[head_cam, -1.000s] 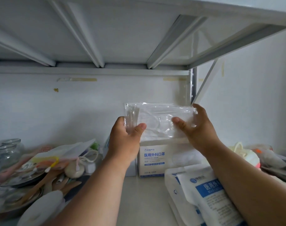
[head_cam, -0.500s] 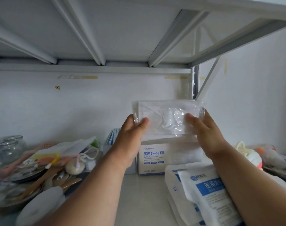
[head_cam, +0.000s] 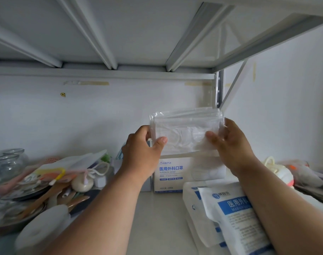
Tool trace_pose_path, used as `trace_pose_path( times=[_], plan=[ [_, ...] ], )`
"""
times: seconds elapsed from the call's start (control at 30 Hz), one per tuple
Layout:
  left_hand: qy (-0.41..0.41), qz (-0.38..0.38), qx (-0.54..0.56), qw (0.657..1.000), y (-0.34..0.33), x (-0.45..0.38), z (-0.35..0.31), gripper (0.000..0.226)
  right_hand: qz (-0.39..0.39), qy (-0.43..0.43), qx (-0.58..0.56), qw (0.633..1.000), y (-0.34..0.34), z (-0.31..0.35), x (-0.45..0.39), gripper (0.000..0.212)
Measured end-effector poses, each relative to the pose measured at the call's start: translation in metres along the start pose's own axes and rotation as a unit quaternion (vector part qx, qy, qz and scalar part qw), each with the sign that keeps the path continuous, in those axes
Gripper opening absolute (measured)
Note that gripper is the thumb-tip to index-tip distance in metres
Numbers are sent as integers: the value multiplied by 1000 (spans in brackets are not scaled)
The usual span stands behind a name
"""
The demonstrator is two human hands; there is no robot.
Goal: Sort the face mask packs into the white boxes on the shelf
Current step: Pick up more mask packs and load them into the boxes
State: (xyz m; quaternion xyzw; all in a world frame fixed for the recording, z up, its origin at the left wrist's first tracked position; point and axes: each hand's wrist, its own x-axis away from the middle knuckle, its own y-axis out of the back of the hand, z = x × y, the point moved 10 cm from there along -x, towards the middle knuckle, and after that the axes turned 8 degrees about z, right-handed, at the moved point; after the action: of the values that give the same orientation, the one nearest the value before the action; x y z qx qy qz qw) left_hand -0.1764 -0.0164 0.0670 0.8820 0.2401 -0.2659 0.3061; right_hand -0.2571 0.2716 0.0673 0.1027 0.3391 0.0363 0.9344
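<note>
A clear plastic pack of white face masks (head_cam: 184,131) hangs level just above the open top of a white box (head_cam: 172,174) with blue lettering at the back of the shelf. My left hand (head_cam: 141,153) pinches the pack's left end, thumb in front. The pack's right end is gripped by my right hand (head_cam: 230,144). The box's right half is hidden behind my right wrist. More flat mask packs with blue labels (head_cam: 228,214) lie stacked at the lower right, partly under my right forearm.
The shelf above (head_cam: 120,34) hangs low overhead with metal ribs. A heap of glass jars (head_cam: 8,163), plates, wooden utensils and bags fills the left. A grey box (head_cam: 146,183) stands left of the white box. Yellow and orange items (head_cam: 278,172) lie at right.
Both hands have carried the mask pack a little to the right and forward, to just over the white box's open top. The pack now sits flatter and squarer.
</note>
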Motion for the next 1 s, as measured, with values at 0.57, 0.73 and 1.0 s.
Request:
trace_pose_path(
  times=[0.57, 0.73, 1.0],
  plan=[
    [11, -33, -19, 999, 5, 5, 1, 35, -10, 23, 8, 1000, 3, 5, 0, 42],
    [8, -24, -44, 999, 2, 4, 1, 35, -9, 18, 14, 1000, 1, 5, 1, 38],
    [16, -21, -48, 998, 2, 5, 1, 38, -8, 5, 11, 1000, 4, -6, -3, 18]
  ],
)
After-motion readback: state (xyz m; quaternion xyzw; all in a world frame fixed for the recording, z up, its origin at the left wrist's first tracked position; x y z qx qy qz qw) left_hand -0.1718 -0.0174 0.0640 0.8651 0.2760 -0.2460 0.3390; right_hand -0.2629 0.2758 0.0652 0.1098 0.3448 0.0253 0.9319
